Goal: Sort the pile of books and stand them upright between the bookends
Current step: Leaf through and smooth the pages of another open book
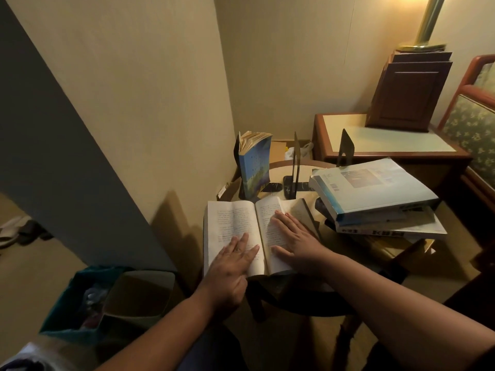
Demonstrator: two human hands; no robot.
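We have a single view, from a wide-angle camera worn on the head. It faces forward and steeply down onto a small round table (305,170) close below us. The open book (235,226) lies near frame centre, the wall corner (223,76) straight ahead, and lines bend toward the edges.

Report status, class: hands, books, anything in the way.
Left hand, right hand flat on open book. Blue book upright left of bookend. Pile stacked at right.

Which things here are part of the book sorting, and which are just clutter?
Job: open book under left hand and right hand; upright blue book; centre bookend; right bookend; stacked books.
Lying about: lamp, wooden box, chair, bin, slippers.
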